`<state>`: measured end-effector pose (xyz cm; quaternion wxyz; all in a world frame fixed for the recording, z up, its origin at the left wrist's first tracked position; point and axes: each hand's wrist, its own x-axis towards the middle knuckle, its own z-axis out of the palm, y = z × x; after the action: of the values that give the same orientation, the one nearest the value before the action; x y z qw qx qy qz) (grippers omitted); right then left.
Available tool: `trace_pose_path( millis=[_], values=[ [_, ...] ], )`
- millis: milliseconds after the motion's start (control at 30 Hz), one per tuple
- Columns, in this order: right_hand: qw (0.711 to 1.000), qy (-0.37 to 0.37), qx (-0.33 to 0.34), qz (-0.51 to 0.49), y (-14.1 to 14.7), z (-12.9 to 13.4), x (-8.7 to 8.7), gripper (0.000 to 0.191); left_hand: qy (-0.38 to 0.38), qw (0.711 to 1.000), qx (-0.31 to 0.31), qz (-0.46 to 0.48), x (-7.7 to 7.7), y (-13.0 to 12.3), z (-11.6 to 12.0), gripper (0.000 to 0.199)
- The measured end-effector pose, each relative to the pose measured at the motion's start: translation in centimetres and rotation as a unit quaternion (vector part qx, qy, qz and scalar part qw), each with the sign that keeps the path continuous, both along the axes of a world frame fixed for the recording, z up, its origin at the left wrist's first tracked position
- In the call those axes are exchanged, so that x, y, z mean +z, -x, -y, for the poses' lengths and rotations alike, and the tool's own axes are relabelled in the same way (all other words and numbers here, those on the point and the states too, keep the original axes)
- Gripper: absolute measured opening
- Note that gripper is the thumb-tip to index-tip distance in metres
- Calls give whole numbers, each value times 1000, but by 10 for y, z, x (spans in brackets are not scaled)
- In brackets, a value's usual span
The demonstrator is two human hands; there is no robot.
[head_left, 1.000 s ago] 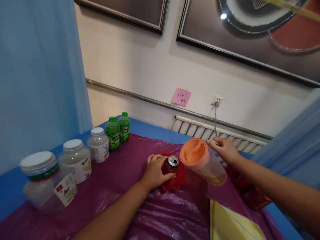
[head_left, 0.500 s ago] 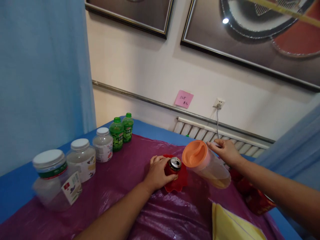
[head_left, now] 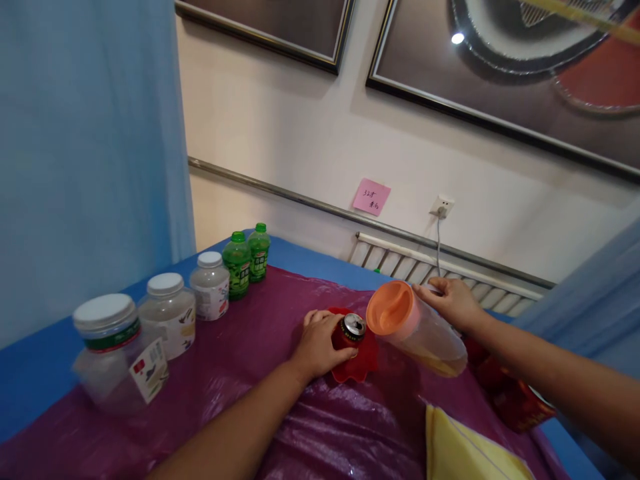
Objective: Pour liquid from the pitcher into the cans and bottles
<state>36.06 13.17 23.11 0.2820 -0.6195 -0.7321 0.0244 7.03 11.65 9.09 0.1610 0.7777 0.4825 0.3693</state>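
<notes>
My left hand (head_left: 320,343) is wrapped round a small red and black can (head_left: 349,331), its silver top facing up with the opening showing. Under the can lies a red scalloped mat (head_left: 363,360). To the right, my right hand (head_left: 450,301) grips the handle of a clear pitcher (head_left: 430,337). That pitcher is tilted, its orange lid (head_left: 393,308) toward the can and close to it, with some yellowish liquid along its lower side. No stream from the lid can be made out.
Three clear jars with white lids (head_left: 167,313) and two green bottles (head_left: 237,267) line the left side. A yellow cloth (head_left: 465,447) lies at the front right, near red cans (head_left: 520,403). A radiator (head_left: 395,257) stands behind the table.
The whole view has shifted slightly. Both hands keep their holds, and the pitcher stays tilted beside the can with little visible change.
</notes>
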Motion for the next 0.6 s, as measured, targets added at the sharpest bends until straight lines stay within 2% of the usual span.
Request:
trace_pose_path(
  millis=[600],
  values=[
    [1000, -22, 16, 0, 2, 6, 4, 56, -7, 1000, -3, -7, -1, 0, -2, 68]
  ],
)
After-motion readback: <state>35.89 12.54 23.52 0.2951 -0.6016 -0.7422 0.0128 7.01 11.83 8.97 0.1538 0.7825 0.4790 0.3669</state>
